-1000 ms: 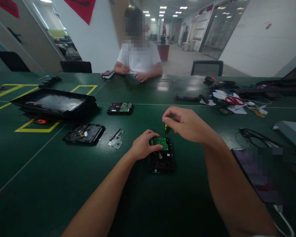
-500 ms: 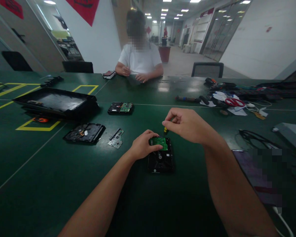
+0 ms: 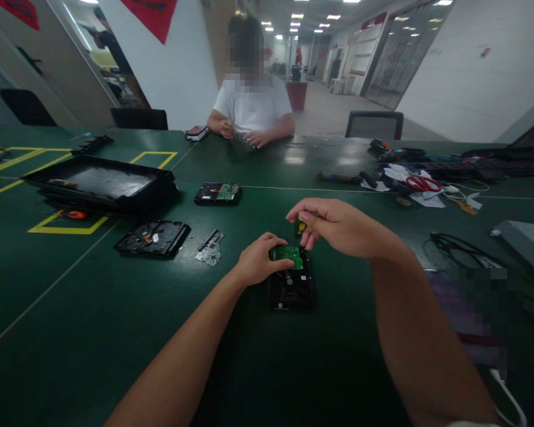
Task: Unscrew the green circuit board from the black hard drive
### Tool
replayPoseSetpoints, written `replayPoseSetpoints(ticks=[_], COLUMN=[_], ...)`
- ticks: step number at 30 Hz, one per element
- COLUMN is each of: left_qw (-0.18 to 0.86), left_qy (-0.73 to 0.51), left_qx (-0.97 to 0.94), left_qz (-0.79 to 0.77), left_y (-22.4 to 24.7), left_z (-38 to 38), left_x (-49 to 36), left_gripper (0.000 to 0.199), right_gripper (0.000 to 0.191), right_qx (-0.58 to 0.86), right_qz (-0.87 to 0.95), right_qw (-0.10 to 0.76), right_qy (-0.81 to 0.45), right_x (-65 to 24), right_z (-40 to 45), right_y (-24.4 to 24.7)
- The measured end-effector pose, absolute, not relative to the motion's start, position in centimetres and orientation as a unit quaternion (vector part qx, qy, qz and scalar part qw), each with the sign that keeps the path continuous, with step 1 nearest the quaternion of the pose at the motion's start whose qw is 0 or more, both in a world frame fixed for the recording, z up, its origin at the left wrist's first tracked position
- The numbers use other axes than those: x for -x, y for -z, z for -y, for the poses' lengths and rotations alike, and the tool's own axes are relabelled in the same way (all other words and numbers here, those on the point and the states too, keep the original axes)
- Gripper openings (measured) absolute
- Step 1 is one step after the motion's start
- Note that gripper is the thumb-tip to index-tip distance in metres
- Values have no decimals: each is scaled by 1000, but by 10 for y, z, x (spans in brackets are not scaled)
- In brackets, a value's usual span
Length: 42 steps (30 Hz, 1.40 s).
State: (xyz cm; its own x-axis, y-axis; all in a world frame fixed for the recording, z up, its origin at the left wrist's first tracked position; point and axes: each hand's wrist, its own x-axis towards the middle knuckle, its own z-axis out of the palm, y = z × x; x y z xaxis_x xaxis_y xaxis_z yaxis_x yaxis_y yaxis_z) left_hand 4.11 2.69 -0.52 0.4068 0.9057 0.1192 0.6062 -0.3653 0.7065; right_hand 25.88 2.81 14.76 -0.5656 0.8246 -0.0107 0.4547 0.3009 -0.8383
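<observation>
A black hard drive with a green circuit board at its far end lies on the dark green table. My left hand grips the drive's far left part, thumb across the board and fingers at the far edge. Above the drive's far right corner, my right hand has its fingers curled round a small yellow and black screwdriver. The tool's lower end is hidden or too small to make out. Left of the drive lies a loose circuit board.
Other drives lie at the left and further back. A black tray stands far left. Cables and tools lie back right, a grey box at the right. A person sits opposite.
My right hand's fingers have shifted round the screwdriver, and more of its yellow and black handle shows. My left hand stays on the drive. Someone has appeared in the background at the left.
</observation>
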Motion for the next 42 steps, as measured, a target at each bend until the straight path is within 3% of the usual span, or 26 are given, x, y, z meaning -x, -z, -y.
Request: replayPoseSetpoints(ticks=[10,23,32,42], left_qw=[287,291,290,283], left_qy=[-248,-251,-249,-249], left_qx=[-786,-787,-783,-788], left_qz=[-487,-484,-490,-486], left_y=[3,4,4,4], left_z=[-25,-26,-26,-27], left_x=[-42,-41,-42,-42], left_gripper=[53,54,53,53], right_gripper=[20,25,16,28], right_qx=[489,428,506,421], right_qz=[801,778,801,810], right_qw=[234,230,252,230], right_qy=[-254,-399,-194,-338], right_x=[-259,-258,-255,-253], right_z=[-25,-30,-27,-29], right_y=[-152,-146,-149,-143])
